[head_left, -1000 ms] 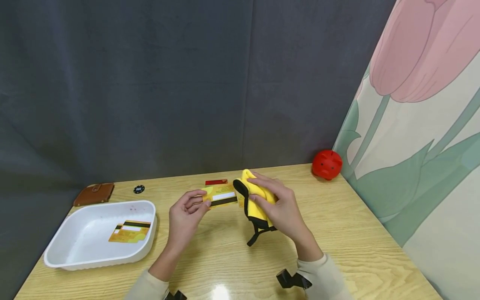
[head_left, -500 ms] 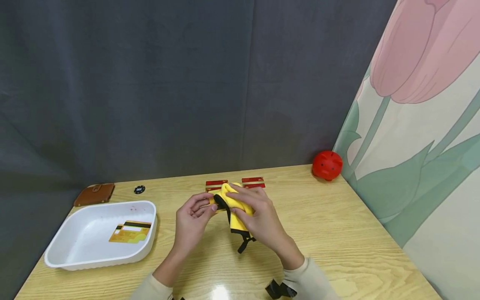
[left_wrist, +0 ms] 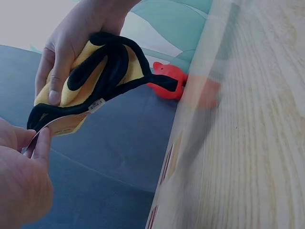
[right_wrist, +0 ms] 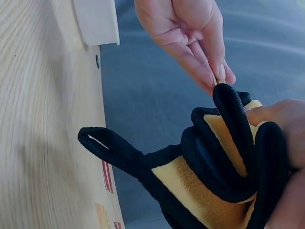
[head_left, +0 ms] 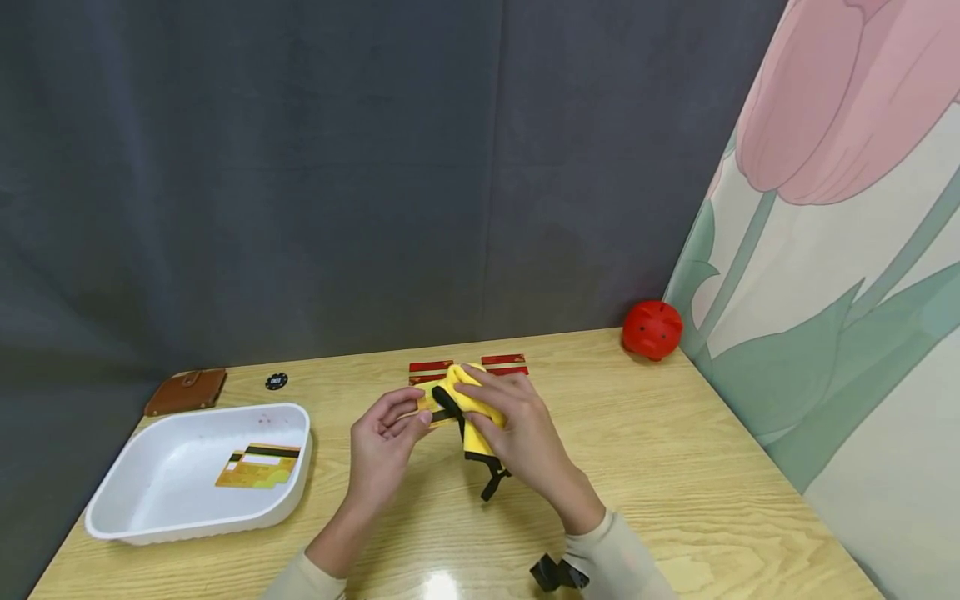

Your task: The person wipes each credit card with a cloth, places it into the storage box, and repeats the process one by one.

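Observation:
My left hand [head_left: 381, 450] pinches the edge of a yellow card [head_left: 427, 397] with a black stripe, held above the table. A bunched, folded yellow cleaning cloth [head_left: 476, 443] with black edging is gripped in my right hand [head_left: 531, 433]. The cloth lies against the card and covers its right part. In the left wrist view, the card's underside [left_wrist: 66, 124] shows below the cloth's black rim, with thumb and fingers on its near end. A black hanging loop [right_wrist: 112, 146] sticks out from the cloth in the right wrist view.
A white plastic tray [head_left: 97, 515] at the left holds yellow cards [head_left: 258, 475]. Behind it lie a brown leather wallet [head_left: 186, 392] and a black chip [head_left: 276, 381]. Red cards [head_left: 431, 367] lie beyond the hands. A red piggy bank [head_left: 652, 330] stands at the back right.
My right hand has moved left with the cloth, from beside the card to over its right part. That uncovered another red card at the back. The left hand shifted slightly right.

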`<state>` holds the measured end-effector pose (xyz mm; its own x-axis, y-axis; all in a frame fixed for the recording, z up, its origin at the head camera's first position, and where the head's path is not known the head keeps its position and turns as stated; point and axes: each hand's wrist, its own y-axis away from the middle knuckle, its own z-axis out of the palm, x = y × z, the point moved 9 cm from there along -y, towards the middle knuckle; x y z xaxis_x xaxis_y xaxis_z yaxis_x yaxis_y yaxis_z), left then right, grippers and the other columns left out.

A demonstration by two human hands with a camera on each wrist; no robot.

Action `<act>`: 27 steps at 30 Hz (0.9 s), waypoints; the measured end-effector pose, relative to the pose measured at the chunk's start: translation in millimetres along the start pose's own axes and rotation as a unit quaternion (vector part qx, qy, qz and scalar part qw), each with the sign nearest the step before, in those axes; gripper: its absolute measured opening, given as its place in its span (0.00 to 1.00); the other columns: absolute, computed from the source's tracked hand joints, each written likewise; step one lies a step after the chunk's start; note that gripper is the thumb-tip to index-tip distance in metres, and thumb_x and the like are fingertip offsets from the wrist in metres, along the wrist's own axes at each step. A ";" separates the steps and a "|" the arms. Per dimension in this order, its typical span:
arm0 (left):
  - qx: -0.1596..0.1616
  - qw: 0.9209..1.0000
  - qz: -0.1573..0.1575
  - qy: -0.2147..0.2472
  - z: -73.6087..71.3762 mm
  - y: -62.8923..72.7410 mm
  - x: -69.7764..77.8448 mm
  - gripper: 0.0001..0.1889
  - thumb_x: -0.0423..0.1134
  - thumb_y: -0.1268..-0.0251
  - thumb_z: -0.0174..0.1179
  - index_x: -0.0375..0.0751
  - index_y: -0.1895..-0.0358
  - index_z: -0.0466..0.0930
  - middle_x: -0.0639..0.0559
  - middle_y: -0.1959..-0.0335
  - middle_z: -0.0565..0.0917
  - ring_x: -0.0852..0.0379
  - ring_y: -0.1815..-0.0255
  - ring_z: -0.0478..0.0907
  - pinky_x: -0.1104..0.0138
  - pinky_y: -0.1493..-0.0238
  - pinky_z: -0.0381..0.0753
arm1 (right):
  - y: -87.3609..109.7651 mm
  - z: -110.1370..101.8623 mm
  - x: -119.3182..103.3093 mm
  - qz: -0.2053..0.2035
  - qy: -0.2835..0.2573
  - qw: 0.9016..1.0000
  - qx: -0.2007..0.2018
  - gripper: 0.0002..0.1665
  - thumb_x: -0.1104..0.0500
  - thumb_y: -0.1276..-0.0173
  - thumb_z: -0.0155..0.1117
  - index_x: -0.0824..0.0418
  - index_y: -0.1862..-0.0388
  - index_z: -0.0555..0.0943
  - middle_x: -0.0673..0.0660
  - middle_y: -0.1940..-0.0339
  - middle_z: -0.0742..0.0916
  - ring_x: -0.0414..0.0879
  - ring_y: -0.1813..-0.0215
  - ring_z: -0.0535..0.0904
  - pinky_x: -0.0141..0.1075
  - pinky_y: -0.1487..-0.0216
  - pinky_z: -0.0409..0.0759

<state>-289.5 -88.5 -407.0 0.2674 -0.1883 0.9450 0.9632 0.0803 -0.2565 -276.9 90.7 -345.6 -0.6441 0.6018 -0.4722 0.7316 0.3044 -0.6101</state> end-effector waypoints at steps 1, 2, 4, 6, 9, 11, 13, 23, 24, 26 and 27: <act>0.000 1.000 0.001 0.000 -0.2 0.0 0.7 0.15 0.21 0.33 0.63 0.27 0.45 0.80 0.51 0.59 0.88 0.58 0.59 0.90 0.61 0.52 0.90 | -0.3 -0.5 1.2 -0.001 -0.002 1.000 0.001 0.23 0.63 0.37 0.77 0.51 0.42 0.88 0.49 0.32 0.85 0.46 0.46 0.78 0.34 0.56 0.82; 0.001 1.000 0.001 -0.001 -0.4 -0.1 1.3 0.15 0.22 0.33 0.64 0.27 0.45 0.80 0.51 0.59 0.88 0.58 0.58 0.90 0.62 0.52 0.90 | -0.5 -1.2 2.4 -0.001 -0.005 1.000 0.003 0.23 0.64 0.37 0.77 0.51 0.42 0.88 0.49 0.32 0.85 0.46 0.45 0.78 0.35 0.56 0.82; 0.001 1.000 0.002 -0.001 -0.8 -0.5 2.4 0.14 0.22 0.33 0.64 0.27 0.45 0.80 0.52 0.59 0.89 0.58 0.58 0.90 0.62 0.52 0.90 | -0.8 -2.7 5.6 0.001 -0.011 1.000 0.005 0.23 0.64 0.37 0.77 0.51 0.42 0.88 0.50 0.32 0.84 0.46 0.45 0.79 0.35 0.56 0.81; -0.001 1.000 0.005 -0.001 -1.1 -0.8 3.8 0.15 0.22 0.33 0.65 0.26 0.45 0.80 0.53 0.60 0.89 0.58 0.58 0.90 0.64 0.53 0.90 | -1.0 -4.7 9.6 0.008 -0.016 1.000 0.008 0.23 0.64 0.37 0.77 0.51 0.42 0.88 0.50 0.32 0.84 0.47 0.45 0.79 0.38 0.54 0.82; -0.004 1.000 0.008 -0.004 -2.2 -1.7 5.4 0.15 0.22 0.34 0.65 0.24 0.45 0.80 0.53 0.60 0.89 0.59 0.59 0.90 0.65 0.53 0.90 | -1.1 -7.1 17.5 0.023 -0.024 0.999 0.012 0.24 0.64 0.36 0.77 0.51 0.42 0.88 0.50 0.31 0.84 0.48 0.42 0.80 0.42 0.49 0.84; -0.005 1.000 0.007 -0.011 -3.5 -2.2 6.6 0.15 0.22 0.35 0.66 0.24 0.45 0.80 0.54 0.60 0.89 0.60 0.59 0.90 0.66 0.54 0.90 | -1.2 -8.4 24.1 0.036 -0.029 0.999 0.013 0.24 0.64 0.36 0.77 0.51 0.41 0.88 0.49 0.31 0.84 0.49 0.42 0.80 0.44 0.47 0.84; -0.005 1.000 0.004 -0.019 -5.4 -3.0 7.7 0.15 0.22 0.35 0.65 0.26 0.45 0.80 0.54 0.59 0.89 0.60 0.59 0.90 0.65 0.53 0.90 | -1.4 -9.7 31.5 0.048 -0.031 0.998 0.014 0.24 0.64 0.36 0.76 0.51 0.41 0.88 0.49 0.31 0.84 0.50 0.41 0.80 0.45 0.46 0.84; 0.000 0.999 -0.008 -0.043 -19.2 -9.2 19.1 0.16 0.23 0.33 0.65 0.31 0.44 0.81 0.54 0.57 0.88 0.60 0.57 0.90 0.64 0.51 0.90 | -1.1 -31.4 71.4 0.122 -0.044 0.991 0.044 0.22 0.65 0.35 0.75 0.54 0.41 0.88 0.50 0.32 0.84 0.50 0.46 0.81 0.29 0.56 0.81; 0.002 0.999 -0.007 -0.045 -21.4 -10.2 21.1 0.16 0.23 0.33 0.65 0.31 0.43 0.81 0.54 0.57 0.88 0.61 0.57 0.90 0.64 0.50 0.90 | -0.9 -34.5 73.1 0.125 -0.044 0.990 0.049 0.22 0.65 0.35 0.75 0.54 0.41 0.88 0.50 0.32 0.85 0.50 0.46 0.81 0.28 0.56 0.81; 0.007 0.998 -0.002 -0.058 -26.8 -12.5 26.0 0.16 0.24 0.33 0.65 0.32 0.43 0.81 0.56 0.57 0.88 0.62 0.57 0.89 0.65 0.50 0.89 | -0.4 -40.2 75.8 0.130 -0.049 0.989 0.058 0.22 0.65 0.35 0.75 0.54 0.42 0.88 0.51 0.32 0.85 0.50 0.46 0.82 0.27 0.57 0.81; 0.011 0.998 0.003 -0.066 -30.6 -13.9 29.5 0.16 0.24 0.33 0.65 0.31 0.43 0.81 0.57 0.57 0.88 0.62 0.57 0.90 0.65 0.51 0.89 | -0.1 -42.4 76.7 0.130 -0.051 0.988 0.062 0.22 0.66 0.35 0.75 0.54 0.42 0.88 0.51 0.32 0.85 0.51 0.46 0.82 0.26 0.58 0.81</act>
<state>-294.1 -125.1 -381.8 0.2660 -0.0578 0.9622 0.9603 0.1024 -0.2594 -316.9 168.1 -354.7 -0.4610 0.5683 -0.6816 0.8469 0.0524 -0.5291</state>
